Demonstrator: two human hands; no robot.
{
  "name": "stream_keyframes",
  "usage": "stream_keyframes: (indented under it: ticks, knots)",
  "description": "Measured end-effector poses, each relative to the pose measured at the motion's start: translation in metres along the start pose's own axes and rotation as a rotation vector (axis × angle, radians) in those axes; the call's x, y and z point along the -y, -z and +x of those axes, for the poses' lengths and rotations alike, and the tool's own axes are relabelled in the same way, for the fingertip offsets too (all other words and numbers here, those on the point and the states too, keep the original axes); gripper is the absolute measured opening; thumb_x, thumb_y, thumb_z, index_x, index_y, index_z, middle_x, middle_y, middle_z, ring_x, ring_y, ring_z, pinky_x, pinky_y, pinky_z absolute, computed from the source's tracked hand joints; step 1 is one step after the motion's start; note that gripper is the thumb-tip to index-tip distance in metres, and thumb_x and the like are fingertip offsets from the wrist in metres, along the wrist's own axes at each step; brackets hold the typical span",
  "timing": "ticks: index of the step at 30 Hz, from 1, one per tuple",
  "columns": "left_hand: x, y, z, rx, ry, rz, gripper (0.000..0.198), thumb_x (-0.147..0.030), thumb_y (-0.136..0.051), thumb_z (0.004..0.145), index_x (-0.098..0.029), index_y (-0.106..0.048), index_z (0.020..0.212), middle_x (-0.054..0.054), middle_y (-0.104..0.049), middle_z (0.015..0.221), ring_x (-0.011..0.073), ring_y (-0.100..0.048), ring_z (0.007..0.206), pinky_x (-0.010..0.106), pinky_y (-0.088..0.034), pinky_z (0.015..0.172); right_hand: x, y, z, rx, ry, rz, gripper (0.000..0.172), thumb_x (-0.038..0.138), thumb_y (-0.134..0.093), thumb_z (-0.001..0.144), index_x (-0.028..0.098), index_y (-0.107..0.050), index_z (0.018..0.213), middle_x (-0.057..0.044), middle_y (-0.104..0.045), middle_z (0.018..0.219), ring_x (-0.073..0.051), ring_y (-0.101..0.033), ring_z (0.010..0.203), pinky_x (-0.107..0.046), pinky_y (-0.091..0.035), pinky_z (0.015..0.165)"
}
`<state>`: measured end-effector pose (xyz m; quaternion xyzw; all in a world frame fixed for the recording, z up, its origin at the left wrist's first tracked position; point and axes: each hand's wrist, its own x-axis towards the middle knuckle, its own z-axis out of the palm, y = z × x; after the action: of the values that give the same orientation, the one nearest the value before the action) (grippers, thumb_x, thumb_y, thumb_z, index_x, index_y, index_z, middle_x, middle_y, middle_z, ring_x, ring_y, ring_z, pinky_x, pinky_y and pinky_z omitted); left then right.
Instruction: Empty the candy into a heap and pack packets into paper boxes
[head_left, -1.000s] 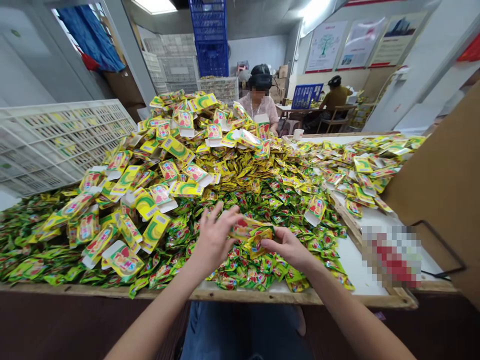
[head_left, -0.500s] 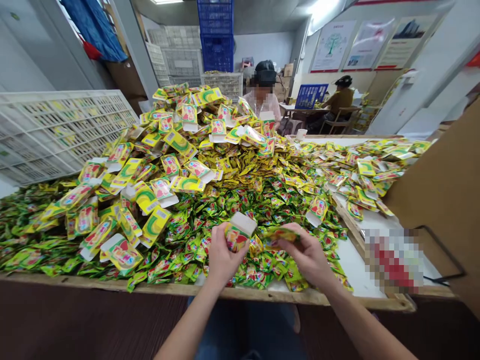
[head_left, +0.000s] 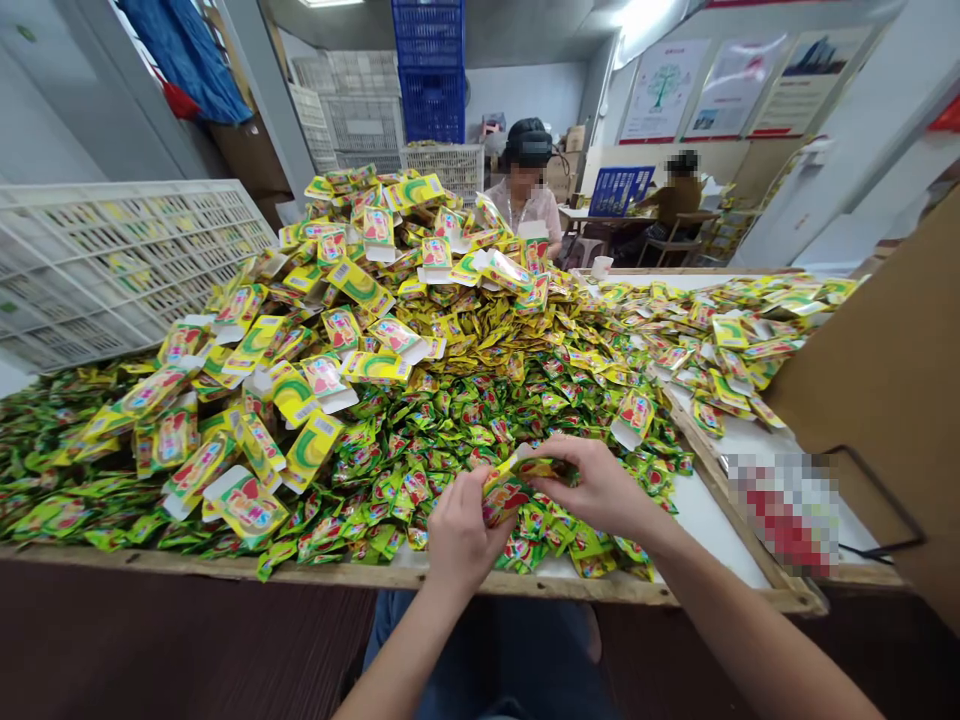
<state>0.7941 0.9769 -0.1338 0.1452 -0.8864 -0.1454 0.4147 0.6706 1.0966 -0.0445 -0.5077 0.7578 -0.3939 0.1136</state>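
Observation:
My left hand (head_left: pixel 466 530) is closed around a small yellow-and-green printed carton (head_left: pixel 504 492), its end turned up to the right. Pinched in my right hand (head_left: pixel 592 482) is a small green-and-yellow packet (head_left: pixel 546 467), held right at the carton's end. Whether the packet's tip is inside the carton I cannot tell, since my right fingers cover part of it. Beneath both hands lies a wide heap of green packets (head_left: pixel 465 420). Behind and to the left, many cartons (head_left: pixel 247 505) with white flaps are piled on top of the packets.
A wooden rim (head_left: pixel 225 572) edges the table in front of me. At left leans a white plastic crate (head_left: pixel 127 270); at right stands a brown cardboard box (head_left: pixel 877 400). More cartons (head_left: pixel 731 335) lie beyond a wooden divider (head_left: pixel 701 455). Two people sit farther back.
My right hand has moved left with the packet, up to the carton. My left hand has shifted slightly right and turned the carton toward it.

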Motion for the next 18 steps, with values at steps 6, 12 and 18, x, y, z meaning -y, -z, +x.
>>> stream_keyframes:
  ticks: [6,12,18]
  knots:
    - [-0.005,0.004,0.001,0.096,0.022,0.037,0.053,-0.035,-0.068,0.070,-0.018,-0.044,0.114,0.007,-0.066,0.093,0.0221,-0.066,0.078,0.029,-0.053,0.062,-0.010,-0.017,0.008,-0.155,-0.250,0.395,0.041,0.037,-0.079,0.055,0.017,-0.068,0.090,0.001,-0.060,0.067,-0.014,-0.055,0.059,-0.026,-0.046,0.053]
    - [-0.004,0.006,-0.001,0.032,0.077,0.048,0.052,-0.036,-0.067,0.071,-0.016,-0.045,0.114,0.009,-0.067,0.095,0.0222,-0.068,0.082,0.029,-0.055,0.067,-0.009,-0.042,-0.006,-0.604,0.082,-0.109,0.022,0.045,-0.069,0.073,0.023,-0.068,0.073,-0.004,-0.068,0.073,-0.023,-0.060,0.085,-0.041,-0.042,0.080]
    - [-0.005,0.009,-0.001,0.062,0.093,0.023,0.049,-0.032,-0.069,0.069,-0.019,-0.047,0.111,0.007,-0.067,0.094,0.0218,-0.067,0.079,0.029,-0.054,0.064,-0.006,-0.041,-0.015,-0.298,-0.017,-0.153,0.029,0.040,-0.048,0.090,0.028,-0.073,0.079,-0.004,-0.072,0.086,-0.028,-0.052,0.112,-0.050,-0.031,0.094]
